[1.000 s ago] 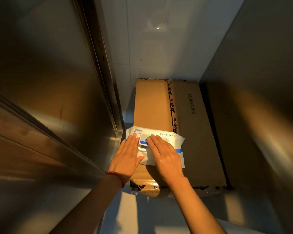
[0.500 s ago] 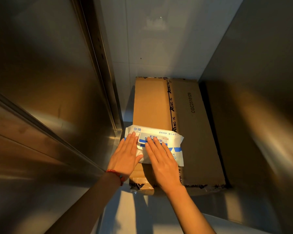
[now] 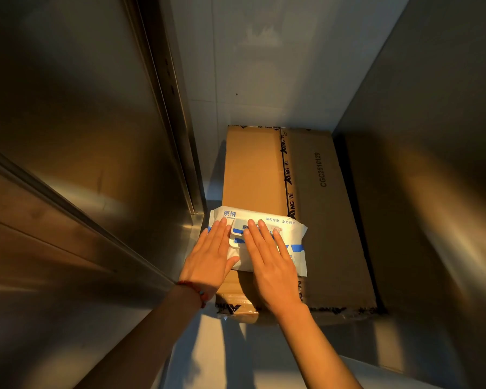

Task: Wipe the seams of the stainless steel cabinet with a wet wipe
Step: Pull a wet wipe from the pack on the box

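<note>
Cardboard box (image 3: 314,209) sits wedged in a narrow gap — stainless steel cabinet (image 3: 76,153) tight along its left side, another steel panel (image 3: 432,141) against its right, tiled wall (image 3: 264,66) at its far end; the only open floor is at the box's near end, under my forearms. Wet wipe pack (image 3: 278,240) lies flat on the box's near-left part, white with blue print and a white flip lid (image 3: 237,237), long axis across the box, its left end overhanging toward the cabinet. My left hand (image 3: 209,258) and right hand (image 3: 271,262) are both flat on the pack — fingers straight and together, gripping nothing.
</note>
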Available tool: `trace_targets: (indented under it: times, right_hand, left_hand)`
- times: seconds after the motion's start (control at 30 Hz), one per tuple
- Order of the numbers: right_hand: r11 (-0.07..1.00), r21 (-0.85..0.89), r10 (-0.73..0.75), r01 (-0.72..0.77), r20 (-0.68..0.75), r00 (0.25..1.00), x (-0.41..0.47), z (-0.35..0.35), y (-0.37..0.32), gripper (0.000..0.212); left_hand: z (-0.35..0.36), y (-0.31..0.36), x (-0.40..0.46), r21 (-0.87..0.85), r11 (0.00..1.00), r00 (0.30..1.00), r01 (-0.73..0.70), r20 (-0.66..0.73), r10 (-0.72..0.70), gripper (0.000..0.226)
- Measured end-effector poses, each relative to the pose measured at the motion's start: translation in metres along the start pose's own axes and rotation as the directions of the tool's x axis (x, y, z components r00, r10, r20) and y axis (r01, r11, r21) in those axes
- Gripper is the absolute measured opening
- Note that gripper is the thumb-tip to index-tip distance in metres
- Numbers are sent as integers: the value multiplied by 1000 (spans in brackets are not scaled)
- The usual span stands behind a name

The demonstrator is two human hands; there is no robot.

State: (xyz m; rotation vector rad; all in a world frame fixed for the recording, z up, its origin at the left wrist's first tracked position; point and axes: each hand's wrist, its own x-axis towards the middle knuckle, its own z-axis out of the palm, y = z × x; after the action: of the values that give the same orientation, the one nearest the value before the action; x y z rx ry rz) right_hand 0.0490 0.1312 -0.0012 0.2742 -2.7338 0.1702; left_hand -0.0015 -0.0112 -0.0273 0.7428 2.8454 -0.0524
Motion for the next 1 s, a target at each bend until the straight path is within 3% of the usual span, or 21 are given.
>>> trace_targets:
  times: [0.3, 0.6, 0.77, 1.0]
  right_hand:
    - [1000, 19, 12, -12, -7, 1000, -23, 3, -9, 64]
    - [999, 24, 44, -46, 69, 997, -23, 5, -9, 88]
    - [996, 56, 60, -62, 44, 997, -9, 4, -5, 51]
    - [992, 67, 98, -103, 76, 992, 17, -1, 5, 62]
  left_hand:
    - [0, -1, -1, -26, 1000, 1000, -4, -9, 3, 63]
    - [-4, 0, -1, -41, 999, 1000, 8, 7, -8, 61]
    - [-3, 0, 0, -27, 1000, 1000, 16, 24, -15, 65]
    - [-4, -2, -1, -87, 996, 1000, 26, 19, -24, 70]
